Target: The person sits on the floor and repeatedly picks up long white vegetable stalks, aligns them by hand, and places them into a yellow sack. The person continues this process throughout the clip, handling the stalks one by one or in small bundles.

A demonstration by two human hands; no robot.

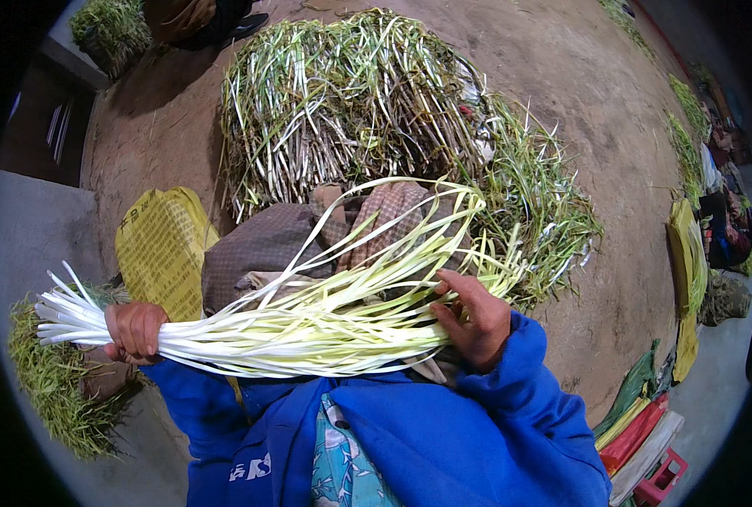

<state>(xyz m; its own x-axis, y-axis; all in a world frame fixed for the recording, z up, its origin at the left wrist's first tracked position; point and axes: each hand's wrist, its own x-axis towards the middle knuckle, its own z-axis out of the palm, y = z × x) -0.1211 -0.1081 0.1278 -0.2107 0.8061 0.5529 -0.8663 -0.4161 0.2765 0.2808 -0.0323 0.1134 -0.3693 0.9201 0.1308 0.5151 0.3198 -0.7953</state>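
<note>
A bundle of blanched garlic chives or similar leafy stalks [325, 329] lies across the front of my body, its white stems at the left and pale yellow leaves at the right. My left hand [136, 333] is closed round the white stems. At the leafy end, my right hand [474, 317] has its fingers apart and curled beside the leaves; whether it touches them I cannot tell. Beyond my knees stands a large heap of uncleaned stalks [350, 114] with green tops and brownish sheaths. Looser green leaves [534, 209] spread at its right side.
A yellow printed sack [160, 253] lies left of my legs. Green leaf trimmings [65, 393] are piled at the lower left. Part of a person [189, 19] shows at the top left. Folded coloured sacks [642, 431] and a red plastic stool [661, 478] are at the lower right.
</note>
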